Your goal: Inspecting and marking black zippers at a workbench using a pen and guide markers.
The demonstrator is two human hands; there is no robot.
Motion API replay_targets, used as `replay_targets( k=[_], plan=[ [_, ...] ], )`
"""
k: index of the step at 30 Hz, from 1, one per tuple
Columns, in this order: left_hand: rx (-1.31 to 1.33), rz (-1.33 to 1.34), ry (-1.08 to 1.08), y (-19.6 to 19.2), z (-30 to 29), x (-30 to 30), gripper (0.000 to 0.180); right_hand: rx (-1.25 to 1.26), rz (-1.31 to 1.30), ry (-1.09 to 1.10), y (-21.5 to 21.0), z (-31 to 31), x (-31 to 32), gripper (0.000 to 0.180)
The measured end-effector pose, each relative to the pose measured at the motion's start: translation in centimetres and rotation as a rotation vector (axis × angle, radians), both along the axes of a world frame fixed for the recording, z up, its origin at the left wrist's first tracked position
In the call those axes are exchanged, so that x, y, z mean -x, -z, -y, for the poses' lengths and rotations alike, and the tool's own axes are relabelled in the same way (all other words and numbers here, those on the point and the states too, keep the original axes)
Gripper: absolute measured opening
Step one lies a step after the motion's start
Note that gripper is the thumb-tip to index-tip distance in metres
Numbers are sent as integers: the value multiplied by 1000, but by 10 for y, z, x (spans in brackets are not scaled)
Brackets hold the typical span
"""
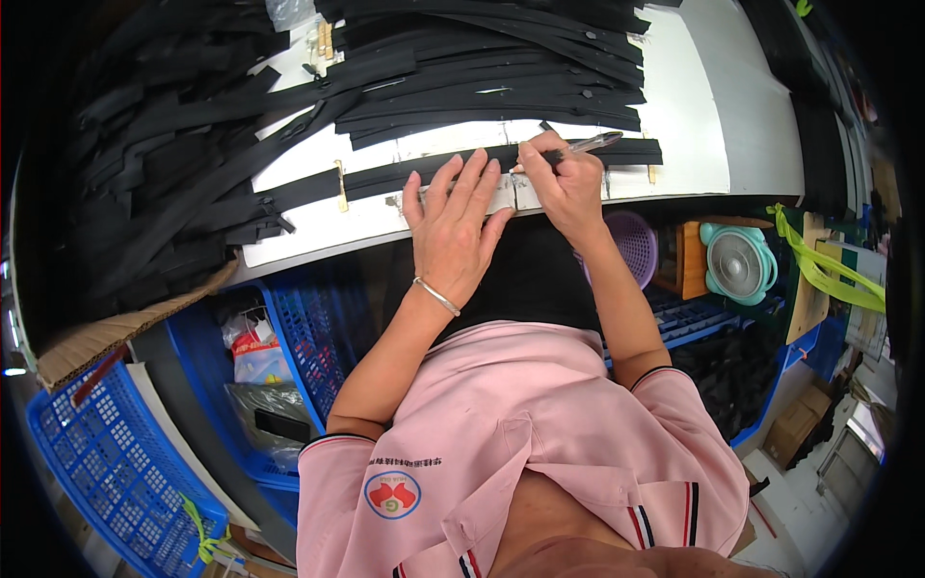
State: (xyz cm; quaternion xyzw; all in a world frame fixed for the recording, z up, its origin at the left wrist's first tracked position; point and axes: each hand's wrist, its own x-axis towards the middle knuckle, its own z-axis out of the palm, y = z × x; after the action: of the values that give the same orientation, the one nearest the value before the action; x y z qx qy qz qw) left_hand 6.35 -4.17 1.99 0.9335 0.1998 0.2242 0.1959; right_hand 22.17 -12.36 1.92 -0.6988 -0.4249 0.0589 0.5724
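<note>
A long black fabric strip (631, 152) lies crosswise on the white worktop near its front edge. My left hand (451, 226) rests flat with its fingers stretched out, the fingertips pressing on the strip. Just to its right, my right hand (567, 188) is closed round a pen (599, 143) with a clear barrel. The pen slants up to the right, and its writing end is hidden by my fingers close to the strip. Dark lines mark the worktop (549, 197) between my hands.
More black strips (501, 58) lie in rows beyond my hands, and a tangled heap (164, 125) covers the left side. Blue plastic baskets (106, 462) stand at the lower left. Under the worktop at the right are a purple basket (633, 249) and a small teal fan (740, 265).
</note>
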Motion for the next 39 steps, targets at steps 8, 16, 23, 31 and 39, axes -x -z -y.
replay_targets(
  k=[8,16,23,31,39],
  plan=[
    [-2,-18,12,2,-1,-2,52,-28,-221,-45,-13,15,-2,15],
    [-3,-32,8,1,0,0,52,96,-393,195,-26,60,-76,18],
    [-2,-43,-13,-3,4,-7,49,43,-297,182,-10,68,-79,21],
    [62,281,150,-11,29,-91,21,34,-222,185,0,67,-78,23],
    [95,308,150,5,33,-118,12,34,-94,212,1,65,-76,22]
  ],
)
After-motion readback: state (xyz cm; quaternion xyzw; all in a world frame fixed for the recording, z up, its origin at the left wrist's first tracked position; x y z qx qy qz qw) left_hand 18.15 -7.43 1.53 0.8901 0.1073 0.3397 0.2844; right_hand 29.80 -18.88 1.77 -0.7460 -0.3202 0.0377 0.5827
